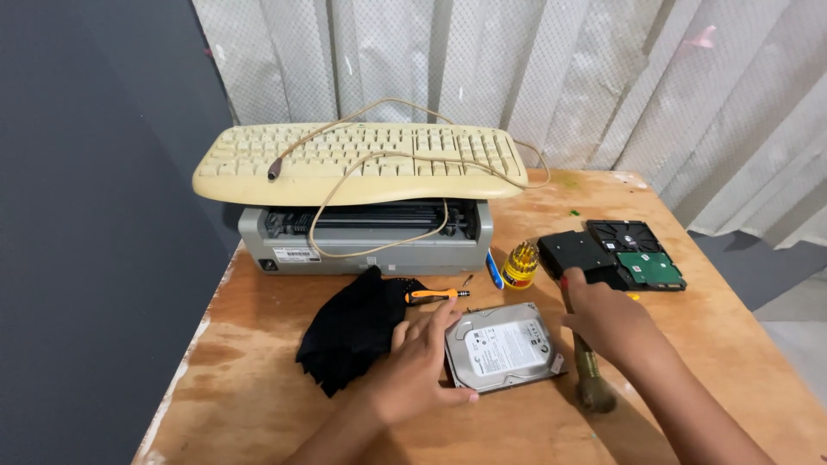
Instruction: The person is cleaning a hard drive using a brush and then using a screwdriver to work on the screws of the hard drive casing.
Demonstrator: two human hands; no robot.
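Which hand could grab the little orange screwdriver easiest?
Probably the left hand. It rests on the edge of the silver hard drive, and the orange screwdriver lies just beyond its fingertips, on the black cloth. The right hand is farther off and already grips a wooden handle.

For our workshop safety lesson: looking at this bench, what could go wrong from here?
1. The right hand grips a hammer beside the hard drive; the left hand steadying the drive could get struck.
2. The keyboard overhangs the printer and might slide off if the table is jolted.
3. The screwdriver could roll away.
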